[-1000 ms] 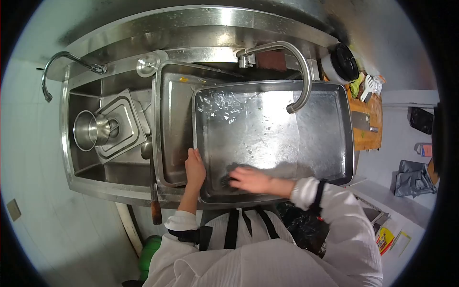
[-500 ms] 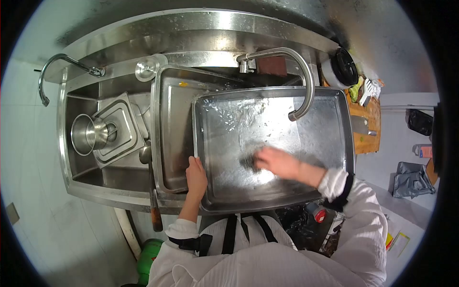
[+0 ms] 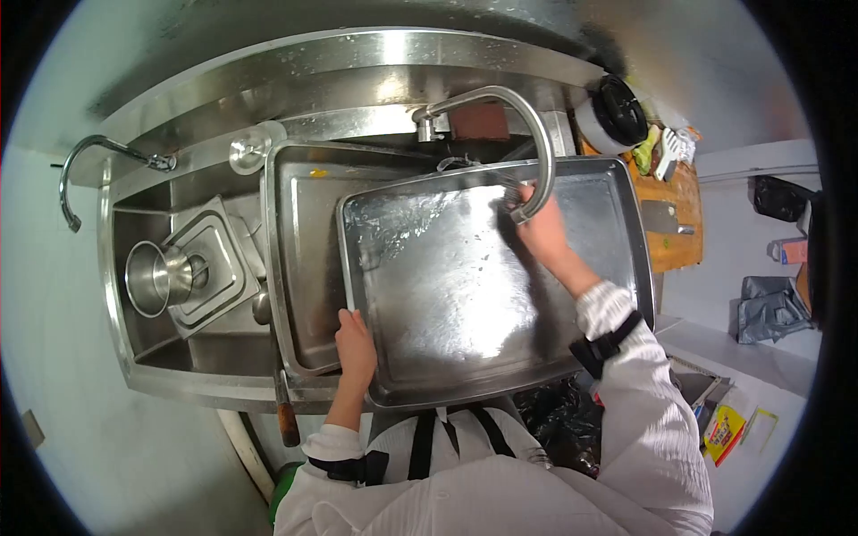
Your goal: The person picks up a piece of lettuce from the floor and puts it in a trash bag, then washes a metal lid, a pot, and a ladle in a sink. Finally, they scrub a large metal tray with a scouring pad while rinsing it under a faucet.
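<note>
The fingers of the left hand (image 3: 355,347) are curled together over the near left rim of a large steel tray (image 3: 447,295), gripping its edge and steadying it. The right hand (image 3: 539,228) reaches across to the far side of that tray, just under the spout of the curved faucet (image 3: 509,125), its fingers closed on a dark scouring pad (image 3: 511,189) pressed to the tray's wet surface; how tightly they clamp it cannot be told. The tray lies tilted across the top of the sink, overlapping a second steel tray (image 3: 299,259) that sits beneath it to the left. Further left, the other sink basin holds a small steel pan (image 3: 210,268) and a round metal cup (image 3: 150,279), with a second faucet (image 3: 89,165) above. At the right, a wooden cutting board (image 3: 675,223) rests on the counter.
</note>
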`<state>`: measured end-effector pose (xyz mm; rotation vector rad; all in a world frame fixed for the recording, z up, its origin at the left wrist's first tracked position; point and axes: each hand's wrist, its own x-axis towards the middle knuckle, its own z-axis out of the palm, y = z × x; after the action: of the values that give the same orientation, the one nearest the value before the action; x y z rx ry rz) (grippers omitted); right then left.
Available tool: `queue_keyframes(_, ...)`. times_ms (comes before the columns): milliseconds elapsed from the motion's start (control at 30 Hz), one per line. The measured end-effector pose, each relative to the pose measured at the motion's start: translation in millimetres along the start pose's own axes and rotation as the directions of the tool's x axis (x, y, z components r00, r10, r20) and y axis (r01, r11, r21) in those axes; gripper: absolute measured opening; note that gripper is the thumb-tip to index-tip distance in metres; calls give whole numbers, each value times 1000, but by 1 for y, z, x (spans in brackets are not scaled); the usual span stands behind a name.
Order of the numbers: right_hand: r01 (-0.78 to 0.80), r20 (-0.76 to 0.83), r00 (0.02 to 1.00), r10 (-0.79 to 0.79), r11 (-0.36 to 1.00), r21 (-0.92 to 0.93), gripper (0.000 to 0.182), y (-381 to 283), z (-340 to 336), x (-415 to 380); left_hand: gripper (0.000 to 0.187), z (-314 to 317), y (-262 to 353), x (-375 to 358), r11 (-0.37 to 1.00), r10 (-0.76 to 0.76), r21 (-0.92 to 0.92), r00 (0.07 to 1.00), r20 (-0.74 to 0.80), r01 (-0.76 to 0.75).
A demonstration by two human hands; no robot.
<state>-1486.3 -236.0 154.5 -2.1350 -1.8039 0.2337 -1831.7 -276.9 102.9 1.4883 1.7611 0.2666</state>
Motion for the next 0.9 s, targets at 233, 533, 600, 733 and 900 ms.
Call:
queue_keyframes(233, -385, -7, 921, 389, 910, -153, 12, 2, 43, -66, 25, 5, 4, 1, 997, 39, 65, 999, 1, -39)
queue_keyframes(533, -38, 23, 999, 37, 998, 54, 18, -127, 132, 2, 25, 7, -1, -1, 999, 13, 38, 999, 30, -14)
queue_keyframes(600, -72, 60, 996, 68, 995, 67, 24, -120, 74, -9, 24, 9, -2, 0, 999, 26, 22, 999, 28, -27)
queue_keyframes(733, 191, 329, 926, -184, 982, 10, 27, -78, 9, -69, 24, 2, 5, -2, 1000, -6, 6, 999, 48, 6)
queue_keyframes(900, 317, 304, 892, -335, 942, 108, 20, -76, 82, -84, 24, 11, 1, -1, 998, 12, 68, 1000, 0, -12)
